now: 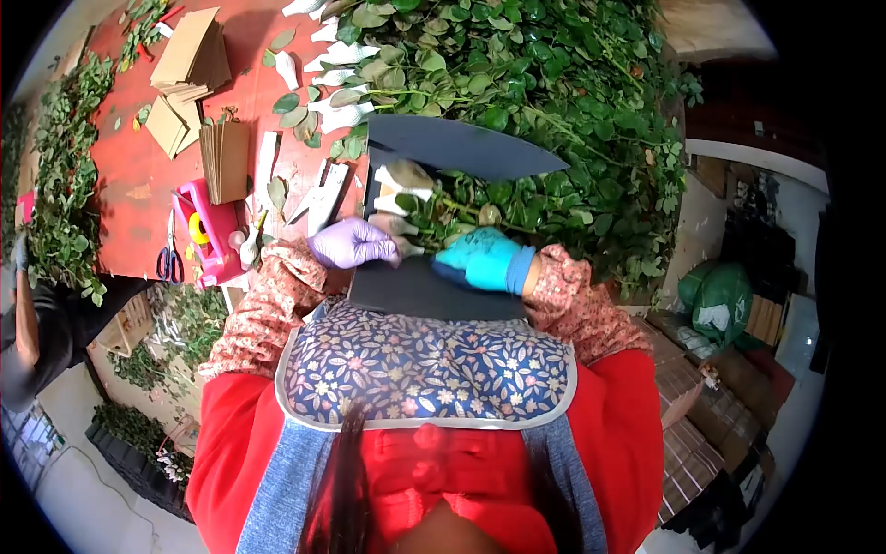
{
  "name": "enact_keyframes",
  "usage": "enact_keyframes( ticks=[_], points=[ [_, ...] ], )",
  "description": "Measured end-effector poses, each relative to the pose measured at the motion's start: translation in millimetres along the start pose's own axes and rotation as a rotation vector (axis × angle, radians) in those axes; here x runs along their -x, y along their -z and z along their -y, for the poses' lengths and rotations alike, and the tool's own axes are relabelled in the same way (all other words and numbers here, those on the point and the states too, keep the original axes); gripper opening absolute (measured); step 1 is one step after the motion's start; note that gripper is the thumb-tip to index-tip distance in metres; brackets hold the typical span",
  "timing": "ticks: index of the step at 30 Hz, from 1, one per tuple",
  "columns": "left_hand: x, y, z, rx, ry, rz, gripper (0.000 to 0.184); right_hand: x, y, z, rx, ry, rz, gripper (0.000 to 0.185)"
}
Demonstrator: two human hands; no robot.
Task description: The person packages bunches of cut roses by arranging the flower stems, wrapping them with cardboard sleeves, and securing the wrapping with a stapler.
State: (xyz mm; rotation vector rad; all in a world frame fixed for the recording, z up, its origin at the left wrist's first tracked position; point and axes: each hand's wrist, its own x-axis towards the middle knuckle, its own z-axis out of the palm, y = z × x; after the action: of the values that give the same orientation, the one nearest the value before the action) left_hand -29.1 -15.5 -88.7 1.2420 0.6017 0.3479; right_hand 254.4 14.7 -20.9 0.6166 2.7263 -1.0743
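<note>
My left hand, in a thin purple glove, has its fingers closed at the tip of a flower bud in a white net sleeve. To its right, my right hand wears a teal glove with a dark palm. Its fingers curl down beside the leafy stems, hiding what is in them. Both hands are over a dark sheet, whose far flap stands up behind the stems. More netted buds lie on the sheet, heads to the left and leaves to the right.
Leafy stems with netted heads pile up behind. On the red table are folded cardboard pieces, a stapler, a pink tape dispenser and scissors. Another person's arm shows at far left.
</note>
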Motion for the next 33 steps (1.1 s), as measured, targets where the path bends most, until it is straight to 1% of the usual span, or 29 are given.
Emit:
enact_keyframes(
  ticks=[1,2,5,6,7,9,10,11,12,13,15,16,17,19,20,21,23,25,26,27,29,31,32,33],
  points=[
    [1.2,-4.6,0.3,0.016,0.040,0.024,0.032,0.4,-4.7,4.0,-0.020,-0.002,0.016,0.023],
    [4.2,-8.6,4.9,0.042,0.061,-0.005,0.032,2.9,-6.6,6.2,-0.023,-0.012,0.007,0.025],
    [7.5,-11.2,10.2,0.062,0.049,-0.039,0.033,5.8,5.6,11.6,0.012,0.008,-0.040,0.025],
    [6.7,-11.9,9.9,0.050,0.066,-0.042,0.032,6.7,17.5,17.8,0.013,0.009,-0.188,0.025],
    [5.4,-12.6,1.2,-0.046,0.055,-0.068,0.031,5.8,36.0,26.2,0.185,0.015,-0.279,0.025],
    [-3.5,-9.2,3.3,-0.125,0.118,-0.027,0.028,2.4,54.0,30.9,0.190,-0.216,-0.263,0.028],
    [-8.2,-10.0,-1.0,-0.127,0.111,-0.026,0.028,0.2,55.4,25.9,0.268,-0.258,-0.334,0.034],
    [-13.4,-11.6,-9.0,-0.234,0.169,-0.064,0.028,-2.4,53.9,15.5,0.324,-0.253,-0.379,0.038],
    [-18.8,-13.8,-17.5,-0.338,0.226,-0.105,0.029,-3.5,48.1,8.6,0.409,-0.266,-0.376,0.039],
    [-23.9,-17.5,-27.8,-0.340,0.217,-0.111,0.029,-4.5,39.5,2.6,0.497,-0.278,-0.375,0.040],
    [-30.5,-27.7,-43.6,-0.721,0.181,-0.219,0.030,-9.3,10.4,-9.6,0.536,-0.367,-0.225,0.039],
    [-32.5,-33.5,-37.3,-0.890,0.106,-0.307,0.029,-14.6,1.3,-15.4,0.492,-0.435,-0.065,0.035],
    [-31.8,-35.6,-47.3,-0.891,0.104,-0.307,0.029,-15.7,-8.1,-22.9,0.576,-0.404,-0.061,0.031],
    [-28.8,-36.1,-66.4,-1.059,0.196,-0.629,0.024,-14.8,-17.7,-28.0,0.542,-0.425,-0.049,0.025],
    [-30.1,-31.8,-58.1,-1.151,0.031,-0.781,0.015,-13.3,-19.6,-26.3,0.539,-0.428,-0.048,0.025],
    [-29.7,-26.9,-58.1,-1.234,0.041,-0.816,0.024,-12.0,-21.0,-24.6,0.504,-0.440,-0.055,0.025],
    [-31.3,-22.1,-67.5,-1.265,0.068,-0.722,0.053,-12.2,-18.2,-21.3,0.472,-0.466,-0.065,0.025],
    [-39.4,-13.5,-65.0,-1.169,-0.039,-0.542,0.066,-8.4,-8.4,-19.5,0.388,-0.456,-0.035,0.024],
    [-50.7,-8.8,-29.8,-1.127,-0.023,-0.533,0.072,-6.1,-15.0,-27.5,0.412,-0.468,-0.085,0.022],
    [-56.4,-5.6,-21.5,-1.064,0.022,-0.527,0.077,-7.7,0.4,-18.1,0.384,-0.563,-0.060,0.021],
    [-56.3,-9.0,-41.4,-0.996,0.167,-0.527,0.084,4.2,12.4,-16.2,0.353,-0.473,-0.184,0.020],
    [-56.2,-6.3,-35.4,-1.054,0.178,-0.513,0.084,11.2,42.2,-2.3,0.218,-0.532,-0.036,0.026],
    [-55.2,-7.2,-42.7,-1.070,0.139,-0.513,0.081,14.1,48.1,1.9,0.329,-0.534,-0.038,0.024],
    [-53.7,-9.4,-52.7,-1.134,0.154,-0.493,0.074,14.9,58.9,6.6,0.331,-0.536,-0.041,0.021]
  ],
)
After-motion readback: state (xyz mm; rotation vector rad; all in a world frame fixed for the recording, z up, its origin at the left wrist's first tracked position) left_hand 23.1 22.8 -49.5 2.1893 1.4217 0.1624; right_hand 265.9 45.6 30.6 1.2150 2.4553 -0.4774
